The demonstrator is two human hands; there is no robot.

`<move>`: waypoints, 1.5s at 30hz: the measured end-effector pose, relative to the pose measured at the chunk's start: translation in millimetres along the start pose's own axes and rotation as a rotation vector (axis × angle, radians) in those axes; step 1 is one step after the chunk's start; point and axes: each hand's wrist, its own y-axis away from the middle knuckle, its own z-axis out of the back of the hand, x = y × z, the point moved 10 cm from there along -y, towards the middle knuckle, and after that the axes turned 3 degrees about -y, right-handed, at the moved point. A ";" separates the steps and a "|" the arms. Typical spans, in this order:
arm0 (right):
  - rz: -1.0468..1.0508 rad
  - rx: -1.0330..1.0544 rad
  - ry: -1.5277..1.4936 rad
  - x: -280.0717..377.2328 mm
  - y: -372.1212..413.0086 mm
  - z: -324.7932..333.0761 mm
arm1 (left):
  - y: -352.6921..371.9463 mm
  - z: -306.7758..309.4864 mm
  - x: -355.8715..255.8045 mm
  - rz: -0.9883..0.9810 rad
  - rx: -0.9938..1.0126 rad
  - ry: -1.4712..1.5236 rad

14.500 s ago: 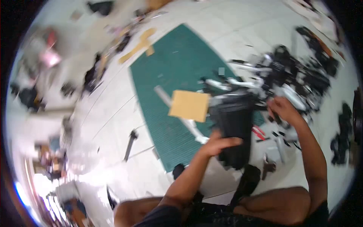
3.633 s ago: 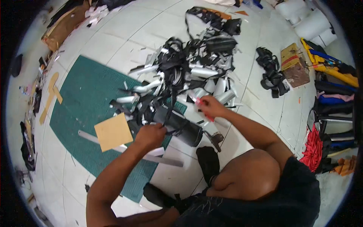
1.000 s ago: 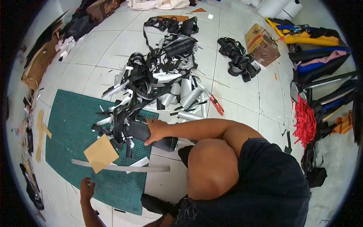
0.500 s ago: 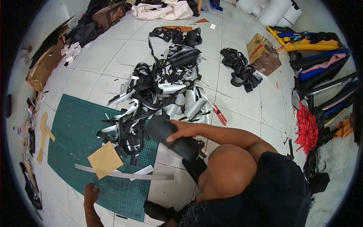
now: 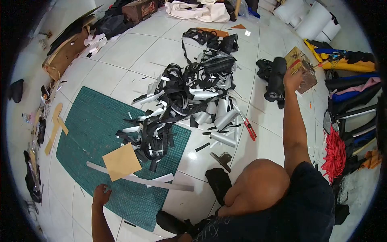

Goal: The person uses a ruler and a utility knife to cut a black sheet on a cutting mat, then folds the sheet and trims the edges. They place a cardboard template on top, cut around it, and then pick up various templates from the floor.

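A black roll point(image 5: 276, 79) lies on a heap of black straps point(image 5: 264, 68), its round end towards me. My right hand point(image 5: 293, 79) is at the roll's right side, by a worn box point(image 5: 308, 78); its fingers look apart, and nothing shows in them. My left hand point(image 5: 102, 194) is over the lower left edge of the green cutting mat point(image 5: 92, 129), empty, with fingers loosely bent and apart. Near it on the mat are a tan square piece point(image 5: 121, 161) and a long metal ruler point(image 5: 177, 186) running under that piece.
A large pile of black and silver scraps point(image 5: 177, 97) covers the mat's upper right corner and the floor beyond. Red-handled scissors point(image 5: 250, 130) and a metal clamp-like object point(image 5: 222, 160) lie right of it. Red cord point(image 5: 334, 155) and stacked fabrics point(image 5: 350, 84) are at the right.
My right hand has carried the black roll from near my knee to the far right, onto the straps, and its grip has loosened. The metal clamp-like object is now uncovered. The view has shifted left.
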 end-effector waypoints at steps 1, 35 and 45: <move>0.096 0.012 -0.100 8.8 0.7 -11.6 | -2.8 -1.1 5.4 0.004 0.008 -0.012; 0.772 1.799 -0.343 180.1 545.9 -43.4 | -26.3 -23.4 -58.3 -0.033 -0.011 0.218; 0.774 1.881 -0.290 175.6 557.4 -38.5 | -36.1 -34.3 -47.3 0.326 -0.072 0.249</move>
